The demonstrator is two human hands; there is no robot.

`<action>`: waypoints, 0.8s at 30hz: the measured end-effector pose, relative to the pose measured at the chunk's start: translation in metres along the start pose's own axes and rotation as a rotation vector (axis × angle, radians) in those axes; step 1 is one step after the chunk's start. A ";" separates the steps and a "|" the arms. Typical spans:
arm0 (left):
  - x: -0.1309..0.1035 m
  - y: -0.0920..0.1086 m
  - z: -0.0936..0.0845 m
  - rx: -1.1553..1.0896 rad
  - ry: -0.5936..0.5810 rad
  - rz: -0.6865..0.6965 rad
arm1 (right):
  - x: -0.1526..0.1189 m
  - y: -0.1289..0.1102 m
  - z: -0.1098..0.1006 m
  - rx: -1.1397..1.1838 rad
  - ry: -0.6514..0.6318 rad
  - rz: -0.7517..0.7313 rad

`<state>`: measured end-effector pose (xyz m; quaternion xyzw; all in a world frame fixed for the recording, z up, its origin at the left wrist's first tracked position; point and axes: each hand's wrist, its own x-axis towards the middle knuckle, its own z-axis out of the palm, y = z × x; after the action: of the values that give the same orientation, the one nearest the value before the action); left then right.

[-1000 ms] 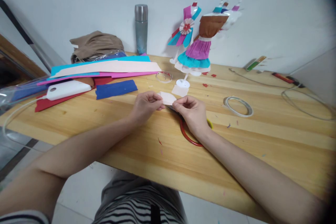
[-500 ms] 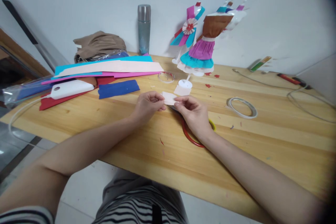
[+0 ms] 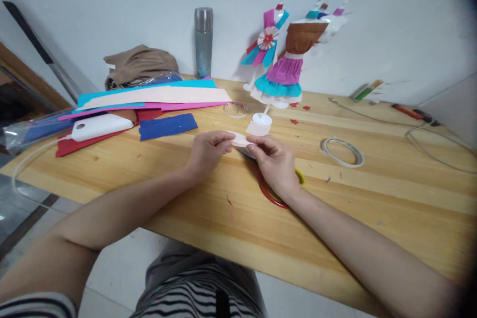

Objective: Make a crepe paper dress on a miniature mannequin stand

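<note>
Between my two hands is a small pale pink piece of crepe paper (image 3: pixel 240 139), its surface bowed. My left hand (image 3: pixel 210 151) pinches its left end between thumb and fingers. At the other end, my right hand (image 3: pixel 275 161) grips it the same way. Scissors (image 3: pixel 271 198) with red and yellow handles lie on the table under my right hand, which partly hides them. Just beyond my hands a second pale pink paper piece (image 3: pixel 258 128) lies by the white round base (image 3: pixel 262 119) of a figure stand.
Behind stand small dress-form figures (image 3: pixel 294 62) in coloured paper. A bottle (image 3: pixel 203 42), crepe paper strips (image 3: pixel 156 95), a blue paper piece (image 3: pixel 168 126) and a white glue gun (image 3: pixel 100 126) are to the left. A tape roll (image 3: pixel 343 152) and a cable (image 3: pixel 372 114) lie right.
The pale pink paper in my hands has gone from lying fairly flat to a narrower, bowed shape. Both hands keep their pinch and have barely moved.
</note>
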<state>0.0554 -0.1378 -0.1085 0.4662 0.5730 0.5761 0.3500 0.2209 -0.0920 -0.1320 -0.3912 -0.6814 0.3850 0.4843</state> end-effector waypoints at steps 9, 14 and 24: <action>-0.002 -0.001 -0.004 0.217 -0.027 0.167 | 0.000 -0.005 -0.001 -0.089 -0.043 0.022; -0.003 0.002 -0.001 0.164 -0.026 0.073 | -0.002 -0.011 -0.001 -0.104 -0.056 0.046; 0.000 0.008 0.005 -0.203 -0.008 -0.175 | 0.001 -0.008 -0.001 0.137 -0.034 0.187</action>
<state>0.0609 -0.1373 -0.1012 0.3787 0.5487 0.5965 0.4469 0.2207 -0.0937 -0.1239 -0.4123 -0.6222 0.4806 0.4604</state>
